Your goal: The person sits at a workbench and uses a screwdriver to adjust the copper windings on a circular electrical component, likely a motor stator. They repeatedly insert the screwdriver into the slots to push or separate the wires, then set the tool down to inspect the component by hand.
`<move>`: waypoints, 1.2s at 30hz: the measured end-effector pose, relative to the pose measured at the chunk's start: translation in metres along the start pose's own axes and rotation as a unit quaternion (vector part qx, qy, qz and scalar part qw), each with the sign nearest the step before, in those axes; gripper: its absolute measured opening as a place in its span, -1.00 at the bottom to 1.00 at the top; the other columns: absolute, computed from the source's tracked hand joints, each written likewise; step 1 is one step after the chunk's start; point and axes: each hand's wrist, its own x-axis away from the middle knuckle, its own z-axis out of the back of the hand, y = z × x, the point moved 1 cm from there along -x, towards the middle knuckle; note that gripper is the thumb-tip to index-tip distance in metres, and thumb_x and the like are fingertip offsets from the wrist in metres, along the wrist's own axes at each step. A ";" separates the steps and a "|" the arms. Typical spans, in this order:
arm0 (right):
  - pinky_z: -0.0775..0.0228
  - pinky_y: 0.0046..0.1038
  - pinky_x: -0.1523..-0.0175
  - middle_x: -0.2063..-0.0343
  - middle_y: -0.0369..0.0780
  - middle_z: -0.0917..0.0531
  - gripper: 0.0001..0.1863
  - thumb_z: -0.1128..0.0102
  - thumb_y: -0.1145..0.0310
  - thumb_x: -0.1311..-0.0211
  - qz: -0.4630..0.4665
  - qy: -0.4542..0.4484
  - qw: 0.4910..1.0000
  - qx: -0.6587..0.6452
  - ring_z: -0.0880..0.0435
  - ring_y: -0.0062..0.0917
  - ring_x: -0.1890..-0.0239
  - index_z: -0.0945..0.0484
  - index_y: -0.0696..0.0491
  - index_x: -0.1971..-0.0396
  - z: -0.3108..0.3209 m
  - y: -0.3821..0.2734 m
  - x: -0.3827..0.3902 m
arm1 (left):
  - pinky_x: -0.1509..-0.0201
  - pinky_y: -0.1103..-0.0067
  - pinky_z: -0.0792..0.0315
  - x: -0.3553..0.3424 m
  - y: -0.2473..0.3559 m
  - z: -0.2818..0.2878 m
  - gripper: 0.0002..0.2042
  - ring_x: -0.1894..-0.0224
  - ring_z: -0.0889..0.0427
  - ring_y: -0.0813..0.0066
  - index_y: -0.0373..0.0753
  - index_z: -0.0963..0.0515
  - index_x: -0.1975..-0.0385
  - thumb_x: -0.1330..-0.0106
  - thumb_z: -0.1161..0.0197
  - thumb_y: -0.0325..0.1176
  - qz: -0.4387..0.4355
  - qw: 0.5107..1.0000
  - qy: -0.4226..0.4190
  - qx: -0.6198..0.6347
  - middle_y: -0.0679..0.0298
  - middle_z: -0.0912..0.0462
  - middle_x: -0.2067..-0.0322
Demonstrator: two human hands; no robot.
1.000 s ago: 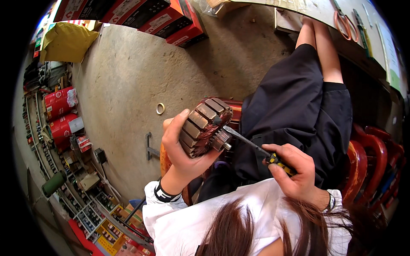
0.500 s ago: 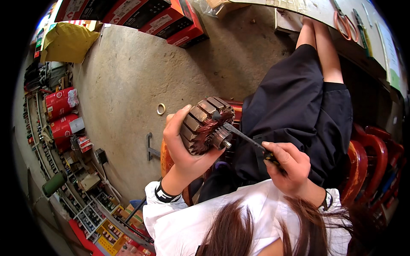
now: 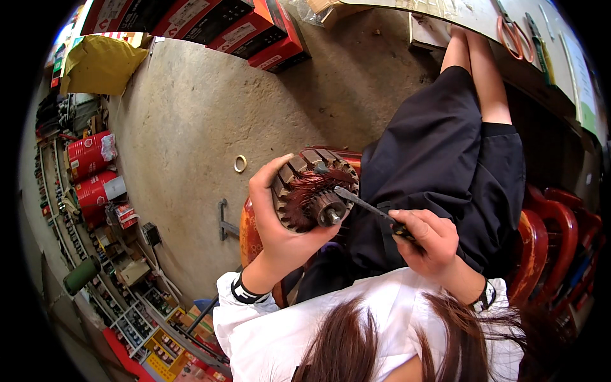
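A motor armature (image 3: 298, 196) with dark slotted iron, reddish copper windings and a short shaft end rests in my left hand (image 3: 272, 213), whose fingers and thumb wrap around its outer side. Its winding end with the commutator (image 3: 328, 207) faces up toward me. My right hand (image 3: 431, 240) is closed around the black handle of a flat-blade screwdriver (image 3: 366, 205). The blade's tip meets the windings right beside the commutator; whether it presses in or only rests there I cannot make out.
Dark red wooden chairs (image 3: 533, 251) stand at the right. A white table (image 3: 439, 9) with orange-handled scissors (image 3: 514, 38) lies at the top right. Red and black boxes (image 3: 280, 48) are at the top. A ring-shaped roll (image 3: 240, 163) lies on the concrete floor (image 3: 191, 108). Crowded shelves (image 3: 95, 274) line the left.
The armature has turned in my left hand, so its commutator end now faces up more. My right hand has shifted slightly, with the screwdriver tip still at the windings.
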 end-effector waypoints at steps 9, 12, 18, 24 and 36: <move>-0.54 -0.49 0.42 0.37 -0.12 -0.66 -0.52 -0.36 0.64 0.16 0.001 0.014 0.997 0.082 -0.67 -0.39 0.48 -0.57 0.28 0.09 -0.001 -0.022 -0.002 | -0.15 0.47 -0.48 -0.004 0.001 0.000 -0.14 -0.05 -0.55 0.36 -0.33 -0.12 -0.20 0.12 -0.52 -0.60 0.071 0.993 -0.025 0.086 0.12 -0.36 -0.06; -0.53 -0.50 0.43 0.38 -0.13 -0.66 -0.53 -0.37 0.63 0.14 -0.011 0.005 0.998 0.061 -0.66 -0.40 0.50 -0.57 0.26 0.09 0.003 -0.020 0.001 | -0.15 0.48 -0.47 -0.005 0.004 0.000 -0.13 -0.06 -0.55 0.36 -0.32 -0.12 -0.21 0.13 -0.53 -0.59 0.055 0.997 -0.032 0.044 0.12 -0.36 -0.06; -0.50 -0.51 0.43 0.38 -0.13 -0.66 -0.54 -0.37 0.62 0.12 -0.072 -0.033 0.997 -0.017 -0.65 -0.39 0.51 -0.58 0.23 0.09 0.012 -0.016 0.002 | -0.16 0.48 -0.46 -0.002 0.002 -0.002 -0.12 -0.07 -0.54 0.36 -0.32 -0.12 -0.21 0.14 -0.55 -0.57 0.065 0.995 -0.039 0.070 0.13 -0.35 -0.06; -0.48 -0.52 0.46 0.39 -0.14 -0.66 -0.54 -0.37 0.62 0.12 -0.045 -0.026 0.999 0.010 -0.64 -0.41 0.52 -0.58 0.22 0.09 0.011 -0.012 0.002 | -0.16 0.49 -0.46 -0.002 0.002 -0.003 -0.13 -0.07 -0.54 0.37 -0.33 -0.12 -0.21 0.14 -0.55 -0.56 0.049 0.996 -0.044 0.064 0.13 -0.36 -0.05; -0.35 -0.50 0.49 0.59 -0.17 -0.52 -0.66 -0.31 0.57 0.02 -0.109 -0.038 0.988 -0.099 -0.51 -0.43 0.61 -0.61 0.17 0.15 0.010 -0.002 0.000 | -0.12 0.54 -0.47 -0.003 0.002 -0.008 -0.19 -0.01 -0.55 0.42 -0.31 -0.19 -0.19 0.12 -0.51 -0.54 0.046 0.996 -0.023 0.074 0.18 -0.35 -0.03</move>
